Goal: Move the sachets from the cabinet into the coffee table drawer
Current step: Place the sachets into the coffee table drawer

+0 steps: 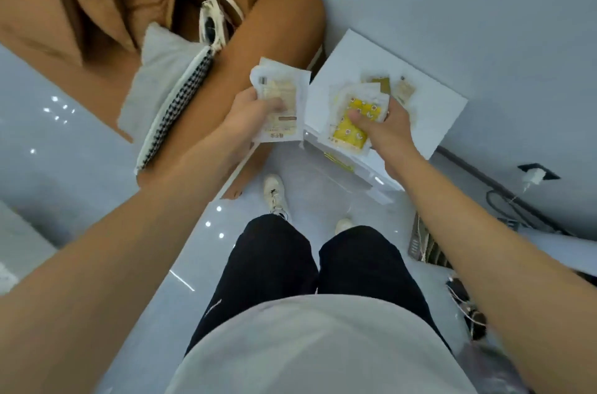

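We've got sachets in both hands: left hand clenched on a pale stack, right hand gripping yellow ones over the white cabinet. Prob. light, floppy, slick film; pinch stacks mid-body w/ thumb on top.

We wear a light grey top, loose black trousers and pale off-white lace-up shoes. Both our forearms are bare, with no sleeves reaching them.
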Demonstrator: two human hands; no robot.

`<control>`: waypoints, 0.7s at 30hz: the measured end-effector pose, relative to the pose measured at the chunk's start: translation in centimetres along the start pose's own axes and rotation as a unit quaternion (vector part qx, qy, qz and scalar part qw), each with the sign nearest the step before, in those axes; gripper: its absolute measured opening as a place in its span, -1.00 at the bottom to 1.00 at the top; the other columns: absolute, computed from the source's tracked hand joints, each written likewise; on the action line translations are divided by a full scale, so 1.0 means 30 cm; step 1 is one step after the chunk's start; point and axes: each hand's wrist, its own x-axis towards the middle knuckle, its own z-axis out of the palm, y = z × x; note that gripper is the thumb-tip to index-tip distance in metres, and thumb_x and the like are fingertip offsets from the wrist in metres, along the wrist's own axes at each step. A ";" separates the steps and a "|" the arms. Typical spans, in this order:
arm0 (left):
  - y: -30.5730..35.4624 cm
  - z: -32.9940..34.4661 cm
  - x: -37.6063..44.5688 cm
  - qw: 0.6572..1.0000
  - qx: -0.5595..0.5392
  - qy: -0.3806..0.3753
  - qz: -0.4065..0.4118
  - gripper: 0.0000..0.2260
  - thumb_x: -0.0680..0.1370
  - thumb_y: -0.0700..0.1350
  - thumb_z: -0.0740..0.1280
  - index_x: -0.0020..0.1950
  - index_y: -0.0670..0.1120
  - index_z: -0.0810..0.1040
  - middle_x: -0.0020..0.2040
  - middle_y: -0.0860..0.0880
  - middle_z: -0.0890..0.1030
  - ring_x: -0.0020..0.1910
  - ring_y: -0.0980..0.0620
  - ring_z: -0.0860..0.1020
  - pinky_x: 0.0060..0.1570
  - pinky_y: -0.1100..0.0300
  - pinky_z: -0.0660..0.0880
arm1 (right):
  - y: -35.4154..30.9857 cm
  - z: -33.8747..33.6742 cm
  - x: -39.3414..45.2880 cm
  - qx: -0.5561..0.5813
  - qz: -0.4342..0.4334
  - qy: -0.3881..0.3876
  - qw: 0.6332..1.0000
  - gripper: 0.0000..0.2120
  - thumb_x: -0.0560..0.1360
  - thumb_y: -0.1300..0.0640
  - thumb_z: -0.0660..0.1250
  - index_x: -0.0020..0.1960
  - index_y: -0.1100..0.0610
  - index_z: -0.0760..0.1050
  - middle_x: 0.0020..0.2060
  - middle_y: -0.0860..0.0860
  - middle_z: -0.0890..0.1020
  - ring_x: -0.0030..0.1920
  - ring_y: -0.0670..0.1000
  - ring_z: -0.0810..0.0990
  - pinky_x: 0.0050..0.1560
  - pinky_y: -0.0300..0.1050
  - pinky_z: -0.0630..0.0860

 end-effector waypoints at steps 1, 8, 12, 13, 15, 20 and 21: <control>-0.011 -0.050 -0.072 0.999 -0.029 0.025 -0.004 -0.82 0.55 -0.28 0.39 0.07 -0.02 0.60 -0.07 0.02 0.72 -0.14 0.07 0.73 -0.29 0.20 0.62 | -0.034 0.040 -0.050 -0.014 -0.013 -0.021 1.000 -0.47 0.34 -0.04 0.62 0.25 0.02 0.55 0.12 -0.04 0.71 0.13 -0.04 0.70 0.20 0.14 0.63; -0.176 -0.410 -0.518 0.959 -0.231 0.166 0.004 -0.71 0.51 -0.25 0.46 0.22 -0.09 0.61 0.04 -0.06 0.74 0.00 -0.06 0.73 -0.05 0.00 0.66 | -0.241 0.435 -0.322 -0.106 -0.066 -0.208 0.970 -0.57 0.43 0.15 0.59 0.24 0.09 0.55 0.07 -0.01 0.71 0.02 -0.05 0.72 0.03 -0.01 0.69; -0.362 -0.661 -0.707 0.918 -0.301 0.256 0.004 -0.69 0.51 -0.21 0.47 0.24 -0.08 0.61 0.08 -0.05 0.73 0.06 -0.07 0.71 0.13 -0.07 0.63 | -0.272 0.785 -0.462 -0.163 -0.092 -0.314 0.931 -0.56 0.43 0.13 0.60 0.25 0.09 0.55 0.06 -0.02 0.72 0.02 -0.06 0.73 -0.02 -0.07 0.69; -0.413 -0.724 -0.750 0.906 -0.319 0.277 0.002 -0.70 0.52 -0.21 0.47 0.24 -0.07 0.60 0.08 -0.03 0.73 0.05 -0.06 0.71 0.12 -0.05 0.63 | -0.267 0.879 -0.501 -0.169 -0.091 -0.338 0.921 -0.57 0.44 0.14 0.59 0.25 0.10 0.55 0.05 -0.02 0.72 0.01 -0.06 0.73 -0.05 -0.11 0.69; -0.521 -0.852 -0.832 0.880 -0.357 0.314 -0.001 -0.71 0.54 -0.23 0.44 0.25 -0.07 0.59 0.08 -0.02 0.73 0.06 -0.05 0.71 0.10 -0.02 0.63 | -0.237 1.075 -0.587 -0.178 -0.083 -0.384 0.902 -0.58 0.44 0.18 0.58 0.24 0.14 0.55 0.04 0.00 0.73 0.00 -0.05 0.73 -0.07 -0.14 0.68; -0.802 -1.194 -1.012 0.816 -0.426 0.390 -0.018 -0.67 0.54 -0.25 0.40 0.31 -0.09 0.56 0.14 -0.09 0.71 0.08 -0.09 0.70 0.12 -0.06 0.62 | -0.087 1.558 -0.797 -0.205 -0.056 -0.456 0.864 -0.61 0.44 0.21 0.58 0.21 0.15 0.55 0.04 0.05 0.73 0.01 0.03 0.74 -0.02 -0.08 0.69; -0.849 -1.267 -1.043 0.803 -0.438 0.404 -0.021 -0.66 0.54 -0.25 0.40 0.32 -0.08 0.55 0.15 -0.08 0.71 0.08 -0.09 0.70 0.11 -0.05 0.62 | -0.060 1.651 -0.839 -0.212 -0.057 -0.469 0.855 -0.64 0.44 0.20 0.58 0.17 0.11 0.55 0.01 0.03 0.73 -0.01 0.00 0.74 -0.04 -0.09 0.69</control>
